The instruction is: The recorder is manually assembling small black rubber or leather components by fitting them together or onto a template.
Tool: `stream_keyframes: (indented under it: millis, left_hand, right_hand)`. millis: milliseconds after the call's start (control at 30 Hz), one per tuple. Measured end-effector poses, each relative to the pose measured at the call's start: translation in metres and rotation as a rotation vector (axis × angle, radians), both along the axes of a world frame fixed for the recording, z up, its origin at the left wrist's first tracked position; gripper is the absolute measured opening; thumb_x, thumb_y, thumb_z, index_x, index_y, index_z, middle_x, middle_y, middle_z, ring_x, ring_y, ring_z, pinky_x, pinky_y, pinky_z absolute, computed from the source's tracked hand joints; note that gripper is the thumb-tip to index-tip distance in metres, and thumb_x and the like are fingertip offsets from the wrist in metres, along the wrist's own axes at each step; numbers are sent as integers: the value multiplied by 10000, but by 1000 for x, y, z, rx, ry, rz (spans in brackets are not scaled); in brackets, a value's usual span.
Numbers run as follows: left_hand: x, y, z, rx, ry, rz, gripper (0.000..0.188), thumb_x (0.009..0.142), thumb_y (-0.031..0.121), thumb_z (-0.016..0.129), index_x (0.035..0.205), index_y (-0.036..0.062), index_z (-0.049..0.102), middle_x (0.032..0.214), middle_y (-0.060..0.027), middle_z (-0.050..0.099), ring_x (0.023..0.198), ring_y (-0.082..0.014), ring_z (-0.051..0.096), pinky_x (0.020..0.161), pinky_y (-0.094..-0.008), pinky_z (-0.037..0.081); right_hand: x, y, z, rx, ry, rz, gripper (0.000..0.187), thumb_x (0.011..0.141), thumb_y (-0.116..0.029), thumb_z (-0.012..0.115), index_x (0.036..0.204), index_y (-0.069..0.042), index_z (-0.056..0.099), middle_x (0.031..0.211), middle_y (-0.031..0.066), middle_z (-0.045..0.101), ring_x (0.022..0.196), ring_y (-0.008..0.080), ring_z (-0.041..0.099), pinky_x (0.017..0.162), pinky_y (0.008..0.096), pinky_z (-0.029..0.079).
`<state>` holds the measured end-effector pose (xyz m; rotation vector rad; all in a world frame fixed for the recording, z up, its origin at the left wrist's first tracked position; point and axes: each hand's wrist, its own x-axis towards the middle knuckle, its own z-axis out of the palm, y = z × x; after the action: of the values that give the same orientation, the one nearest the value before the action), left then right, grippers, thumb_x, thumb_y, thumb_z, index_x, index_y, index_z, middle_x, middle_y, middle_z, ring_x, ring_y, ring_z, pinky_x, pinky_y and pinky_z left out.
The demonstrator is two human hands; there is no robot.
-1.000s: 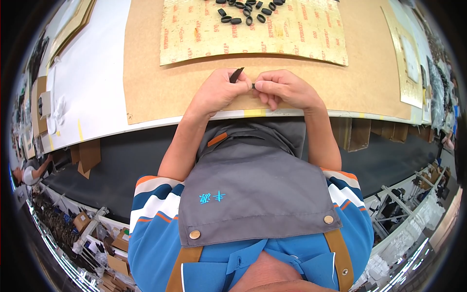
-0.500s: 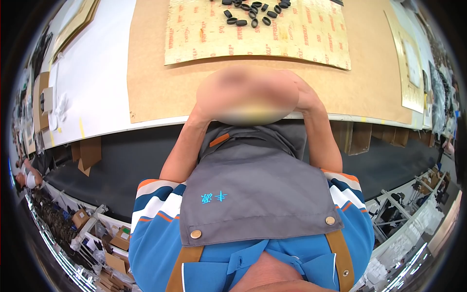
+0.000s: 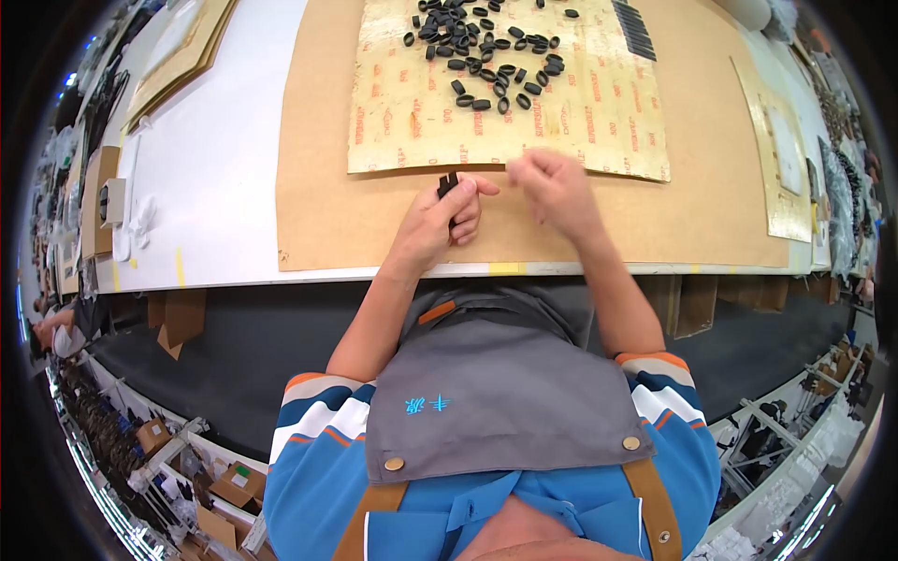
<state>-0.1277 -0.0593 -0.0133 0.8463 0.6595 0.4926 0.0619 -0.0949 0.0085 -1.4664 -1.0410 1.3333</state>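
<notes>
My left hand (image 3: 436, 222) is closed around a narrow black strip (image 3: 448, 185), whose split end sticks up past the thumb; its index finger points to the right. My right hand (image 3: 558, 194) hovers a short way to the right, fingers curled and slightly blurred, and whatever may be in them is hidden. Just beyond both hands is a yellowish board (image 3: 599, 140) with red print. Many small black oval loops (image 3: 482, 105) lie scattered and heaped on it. At its far right corner several black strips (image 3: 636, 33) lie side by side.
Brown paper (image 3: 318, 210) covers the middle of the white table (image 3: 215, 206). A framed panel (image 3: 784, 159) lies at the right, another stack of panels (image 3: 182, 61) at the far left. Cardboard boxes (image 3: 692, 304) stand under the table's near edge.
The hands, together and blurred over near the table edge before, are now apart and farther over the brown paper. The view has shifted, so more of the board and loops shows.
</notes>
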Motion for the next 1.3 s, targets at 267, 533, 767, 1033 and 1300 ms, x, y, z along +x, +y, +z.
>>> stream_keyframes:
  millis: [267,533,767,1033,1300]
  left_hand:
    - [-2,-6,-1,85,-331,291,413,998,289,351,1245,-17,479,1369,-152,427,1252,-236,412,1045,-394,340]
    - [17,-19,-2,129,-164,129,415,999,308,384,1320,54,449,999,-20,563,882,-82,503,739,-222,434]
    - [16,-17,0,324,-54,223,374,999,287,388,1242,23,494,997,-43,578,919,-91,522,782,-230,439]
    - [8,-12,8,10,56,265,327,978,323,432,986,36,588,616,69,351,511,-29,343,461,-192,298]
    - [3,-6,1,-59,-58,158,391,981,366,423,996,-1,556,596,74,301,484,-24,262,437,-198,218]
  right_hand:
    - [-22,12,30,18,-210,241,233,855,-214,620,866,19,611,645,27,577,487,58,496,442,223,379]
    - [-48,-13,5,64,-84,55,182,888,-154,580,886,26,604,664,34,587,497,64,513,439,201,388]
    - [-48,-17,-8,174,79,-72,141,928,-119,543,922,16,584,701,39,608,531,67,532,494,192,422]
    - [-23,-12,3,86,128,-70,168,895,-139,573,918,26,589,773,44,581,629,96,566,577,227,485]
    - [-16,-17,-2,31,396,-123,101,869,-76,596,929,2,572,758,35,587,615,116,600,584,234,510]
